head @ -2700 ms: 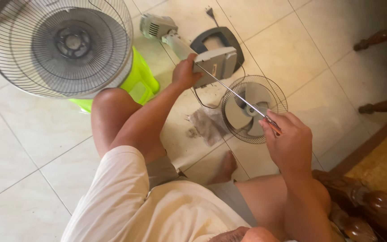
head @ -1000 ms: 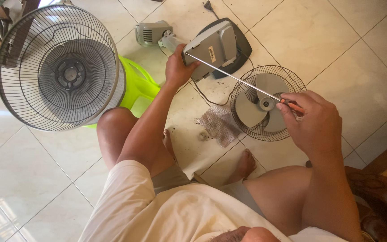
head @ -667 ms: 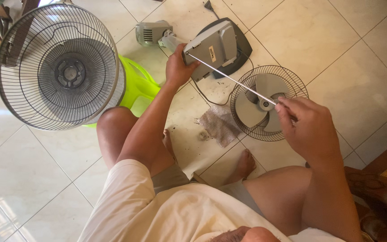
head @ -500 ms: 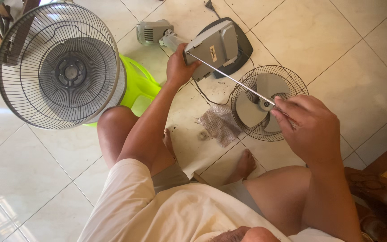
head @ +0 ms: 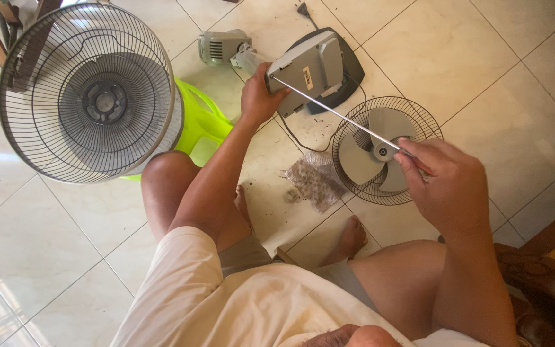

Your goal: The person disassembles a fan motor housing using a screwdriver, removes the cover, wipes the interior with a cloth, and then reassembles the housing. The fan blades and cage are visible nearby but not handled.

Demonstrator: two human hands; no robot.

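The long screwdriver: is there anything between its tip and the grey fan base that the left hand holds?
Nothing visible blocks it. The screwdriver runs free through the air from the right hand to the fan base, and its tip already meets the base's corner beside the left hand. The grille with blades lies below it.

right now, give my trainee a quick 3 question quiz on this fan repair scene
1. True or false: the left hand grips the grey fan base.
2. What does the right hand hold? A) a hammer B) a long thin screwdriver C) a brush
3. Fill in: the fan blade lies inside a round wire ____ on the floor.

Key
1. True.
2. B; its tip meets the fan base.
3. Guard. A bigger grille stands to the left by a green stool, and a rag lies on the tiles.
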